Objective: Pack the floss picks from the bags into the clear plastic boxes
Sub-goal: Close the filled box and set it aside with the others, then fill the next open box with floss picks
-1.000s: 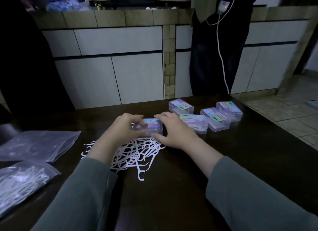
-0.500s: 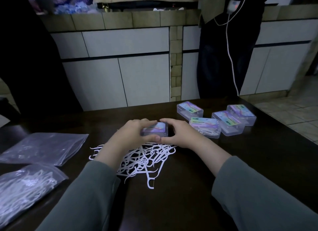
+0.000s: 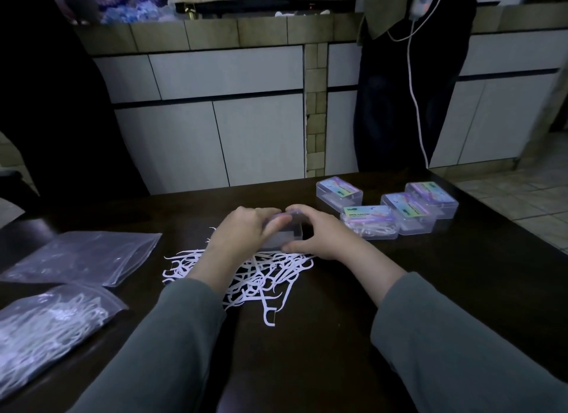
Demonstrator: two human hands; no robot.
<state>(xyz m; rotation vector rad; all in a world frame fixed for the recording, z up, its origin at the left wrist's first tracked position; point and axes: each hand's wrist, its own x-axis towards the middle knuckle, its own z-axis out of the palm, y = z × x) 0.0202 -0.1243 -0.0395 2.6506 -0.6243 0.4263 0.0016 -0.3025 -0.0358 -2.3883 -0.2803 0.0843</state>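
Nearest on the dark table (image 3: 338, 335), at the left edge, lies a zip bag still full of floss picks (image 3: 43, 329), and just beyond it a flattened, seemingly empty bag (image 3: 83, 256). Centre front, a loose heap of white floss picks (image 3: 261, 277) sprawls on the bare wood, one pick straying toward the viewer.

Just behind the heap both hands meet on a small clear plastic box (image 3: 284, 232). The left hand (image 3: 242, 234) curls over its top and near side; the right hand (image 3: 319, 237) has its grip clamped on the right end, thumb low at the front corner. Whether the lid is latched or being pried cannot be told under the fingers.

Farther right, four closed boxes (image 3: 387, 209) sit clustered, near one another.

The risk, as I judge it: the box is slick and light, so a lid popping suddenly under uneven thumb pressure could jerk it out of the grip, scattering the heap or knocking picks off the table.
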